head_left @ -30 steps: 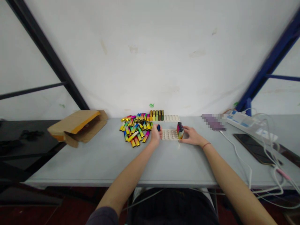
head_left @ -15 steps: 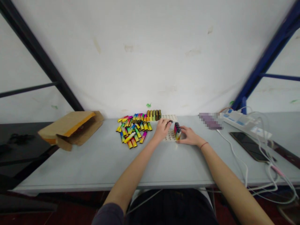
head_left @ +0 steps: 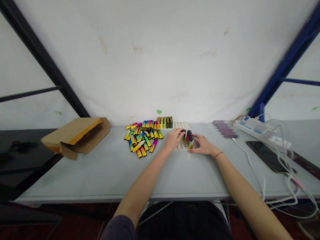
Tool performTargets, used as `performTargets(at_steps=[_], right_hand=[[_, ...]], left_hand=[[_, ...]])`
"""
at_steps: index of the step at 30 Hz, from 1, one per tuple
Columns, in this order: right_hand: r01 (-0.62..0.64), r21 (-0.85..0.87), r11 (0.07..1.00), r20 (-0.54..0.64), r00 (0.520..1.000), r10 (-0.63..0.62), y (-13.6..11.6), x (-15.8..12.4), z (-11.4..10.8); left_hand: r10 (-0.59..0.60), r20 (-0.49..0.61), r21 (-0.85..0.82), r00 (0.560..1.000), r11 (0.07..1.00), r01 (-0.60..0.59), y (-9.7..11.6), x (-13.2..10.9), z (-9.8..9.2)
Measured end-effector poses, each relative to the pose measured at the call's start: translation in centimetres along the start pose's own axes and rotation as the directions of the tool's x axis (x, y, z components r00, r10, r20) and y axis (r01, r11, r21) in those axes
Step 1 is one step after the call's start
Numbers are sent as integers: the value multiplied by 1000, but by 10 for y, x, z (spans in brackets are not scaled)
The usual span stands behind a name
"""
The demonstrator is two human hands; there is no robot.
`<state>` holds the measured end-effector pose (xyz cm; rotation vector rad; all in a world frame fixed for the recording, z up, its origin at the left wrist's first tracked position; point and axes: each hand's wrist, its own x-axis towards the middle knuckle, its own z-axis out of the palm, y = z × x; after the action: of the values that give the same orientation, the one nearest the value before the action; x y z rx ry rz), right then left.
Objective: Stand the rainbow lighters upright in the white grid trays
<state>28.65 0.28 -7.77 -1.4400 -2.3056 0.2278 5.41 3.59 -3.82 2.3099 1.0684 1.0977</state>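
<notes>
My left hand (head_left: 173, 139) pinches a small tube with a black top (head_left: 183, 131) over a pale tray with round holes (head_left: 182, 145). Its lower part is largely behind my fingers. Just right of it, a row of rainbow-metallic tubes with black tops (head_left: 190, 140) stands upright in the tray. My right hand (head_left: 203, 145) braces this row from the right, fingers at its far end and thumb at its near end. Left of my hands lies a loose pile of similar shiny rainbow tubes (head_left: 142, 141), mostly on their sides.
Behind the pile, several gold-coloured tubes (head_left: 164, 122) stand upright beside a second pale holed tray (head_left: 182, 125) near the wall. An open cardboard box (head_left: 75, 133) lies at left. To the right are a phone (head_left: 266, 156), a power strip (head_left: 262, 131) and tangled white cables (head_left: 291, 176).
My left hand has brought the black-topped tube down and turned it more upright, close to the row. My right hand stays in place against the row.
</notes>
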Motion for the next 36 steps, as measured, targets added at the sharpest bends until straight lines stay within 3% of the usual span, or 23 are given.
performTargets(at_steps=[6, 8, 10, 12, 14, 17, 19, 23, 27, 31, 34, 36], right_hand=[[1, -12, 1000, 15, 1000, -1, 0, 0, -1], [-5, -11, 1000, 15, 1000, 5, 0, -1, -2], [-9, -3, 1000, 18, 1000, 9, -1, -1, -3], [-12, 4, 1000, 27, 1000, 12, -2, -1, -4], [-13, 8, 1000, 38, 999, 13, -3, 0, -5], [-15, 9, 1000, 38, 999, 15, -2, 0, -4], [-18, 10, 1000, 28, 999, 18, -1, 0, -3], [-17, 12, 1000, 20, 1000, 17, 0, -1, -3], [-15, 13, 1000, 27, 1000, 14, -1, -1, -4], [-26, 13, 1000, 40, 999, 25, -1, 0, -5], [-28, 15, 1000, 33, 999, 27, -1, 0, -4], [-24, 18, 1000, 24, 999, 23, -2, 0, -4]], left_hand=[[-55, 97, 166, 994, 985, 38, 16, -4, -7], [-95, 105, 268, 990, 961, 64, 23, -5, -18], [-217, 78, 397, 973, 902, 169, 28, -6, -38], [-425, 38, 516, 905, 783, 346, 29, -9, -64], [-606, 38, 586, 795, 657, 474, 24, -12, -91], [-733, -9, 623, 681, 529, 577, 11, -19, -118], [-762, -21, 625, 647, 495, 603, 2, -23, -124], [-753, 13, 629, 658, 518, 580, -4, -25, -113], [-715, 52, 617, 697, 572, 541, 1, -25, -101], [-702, 65, 573, 709, 608, 549, -1, -24, -102], [-690, 59, 404, 721, 677, 615, -8, -20, -106], [-701, 64, 154, 711, 711, 687, -9, -16, -105]])
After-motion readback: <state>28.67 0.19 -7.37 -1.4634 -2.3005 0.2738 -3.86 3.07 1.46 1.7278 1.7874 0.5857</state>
